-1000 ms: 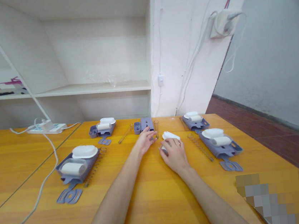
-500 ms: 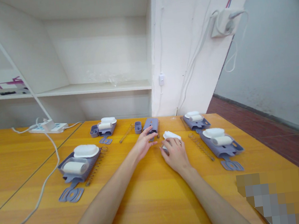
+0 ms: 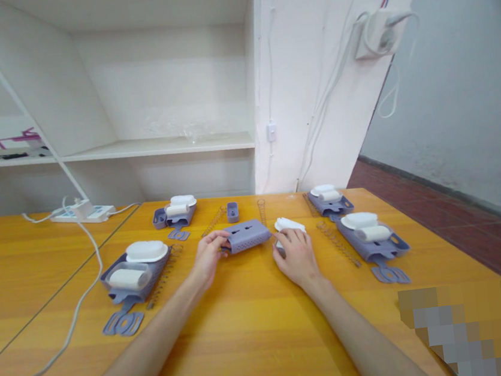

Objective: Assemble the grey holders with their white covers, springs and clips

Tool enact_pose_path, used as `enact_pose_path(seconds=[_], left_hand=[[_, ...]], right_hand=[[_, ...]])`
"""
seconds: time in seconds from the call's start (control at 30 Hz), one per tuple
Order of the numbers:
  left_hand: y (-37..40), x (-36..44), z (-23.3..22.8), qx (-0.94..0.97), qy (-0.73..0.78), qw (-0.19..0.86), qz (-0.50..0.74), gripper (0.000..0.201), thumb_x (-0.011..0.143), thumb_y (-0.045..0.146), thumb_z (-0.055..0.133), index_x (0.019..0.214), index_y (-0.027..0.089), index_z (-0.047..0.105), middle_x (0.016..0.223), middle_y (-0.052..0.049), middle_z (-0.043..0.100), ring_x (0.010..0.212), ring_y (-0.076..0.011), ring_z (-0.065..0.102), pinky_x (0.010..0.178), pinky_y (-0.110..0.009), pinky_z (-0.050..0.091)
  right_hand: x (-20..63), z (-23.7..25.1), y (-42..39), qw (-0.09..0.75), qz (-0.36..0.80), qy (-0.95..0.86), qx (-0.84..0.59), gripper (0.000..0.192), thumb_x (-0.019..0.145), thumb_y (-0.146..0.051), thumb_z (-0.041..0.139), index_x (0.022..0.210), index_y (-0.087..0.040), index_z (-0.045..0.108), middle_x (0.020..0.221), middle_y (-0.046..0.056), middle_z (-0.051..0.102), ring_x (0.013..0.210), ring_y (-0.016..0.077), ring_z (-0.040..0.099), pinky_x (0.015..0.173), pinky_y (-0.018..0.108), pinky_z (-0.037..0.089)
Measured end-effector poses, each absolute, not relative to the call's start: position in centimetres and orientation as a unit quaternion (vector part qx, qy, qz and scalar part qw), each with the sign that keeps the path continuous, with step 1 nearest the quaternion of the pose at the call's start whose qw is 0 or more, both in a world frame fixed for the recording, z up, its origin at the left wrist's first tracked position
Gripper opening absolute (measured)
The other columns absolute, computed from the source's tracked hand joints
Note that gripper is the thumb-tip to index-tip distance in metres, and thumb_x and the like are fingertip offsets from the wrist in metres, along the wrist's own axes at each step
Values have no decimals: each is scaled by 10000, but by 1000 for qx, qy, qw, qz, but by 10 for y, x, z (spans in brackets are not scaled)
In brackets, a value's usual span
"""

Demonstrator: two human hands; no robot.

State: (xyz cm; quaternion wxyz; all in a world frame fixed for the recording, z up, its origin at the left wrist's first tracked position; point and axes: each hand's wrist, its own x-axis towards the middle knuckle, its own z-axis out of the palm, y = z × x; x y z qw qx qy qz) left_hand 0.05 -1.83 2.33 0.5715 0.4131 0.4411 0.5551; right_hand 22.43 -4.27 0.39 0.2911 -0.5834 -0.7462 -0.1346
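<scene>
My left hand (image 3: 208,256) grips the near left end of a purple-grey plastic housing (image 3: 249,236), fingers on top and thumb below. The housing is turned sideways, with two slots in its face and small holes along its side. My right hand (image 3: 297,258) curls over a white plastic part (image 3: 289,224) on the table; its fingers hide much of it, and a greyish-white piece shows beside the thumb. Behind the housing lie a thin coil spring (image 3: 262,212) and a small purple-grey cup (image 3: 232,212).
Sets of purple-grey housings with white lids and rolls stand at left (image 3: 138,273), back left (image 3: 181,211), right (image 3: 368,235) and back right (image 3: 330,200). Coil springs (image 3: 338,244) lie beside them. A power strip (image 3: 82,213) with a white cable (image 3: 82,298) occupies the left side.
My left hand has taken hold of the purple-grey housing and brought it nearer and to the left, turning it sideways. The spring behind it is now uncovered. My right hand has barely moved.
</scene>
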Motion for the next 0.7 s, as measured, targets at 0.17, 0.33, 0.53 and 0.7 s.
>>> enact_pose_path(seconds=[0.17, 0.33, 0.53, 0.7], left_hand=[[-17, -12, 15, 420, 481, 490, 593, 114, 624, 239, 498, 558, 175, 431, 535, 58, 369, 497, -82, 338, 442, -198, 249], [-17, -12, 12, 489, 495, 425, 579, 156, 642, 248, 489, 529, 173, 411, 533, 49, 356, 537, -92, 327, 502, -213, 245], [-18, -14, 7, 569, 547, 271, 551, 189, 730, 270, 450, 571, 185, 394, 548, 48, 358, 565, -107, 360, 546, -221, 267], [-21, -16, 1, 599, 604, 176, 495, 161, 773, 230, 407, 618, 190, 432, 592, 36, 458, 610, -124, 444, 588, -228, 306]], right_hand=[[224, 5, -43, 298, -136, -740, -587, 267, 808, -264, 508, 1054, -218, 604, 1057, 82, 571, 1014, 246, 439, 937, 398, 268], [223, 5, -43, 307, -157, -708, -616, 268, 862, -357, 467, 1021, -196, 610, 1044, 102, 568, 1012, 249, 438, 932, 400, 257], [222, 4, -43, 287, -176, -690, -640, 263, 855, -368, 476, 1001, -195, 610, 1018, 98, 566, 991, 250, 432, 929, 413, 233], [220, 5, -43, 266, -183, -672, -667, 286, 833, -402, 493, 995, -195, 604, 1025, 99, 549, 995, 259, 417, 928, 431, 213]])
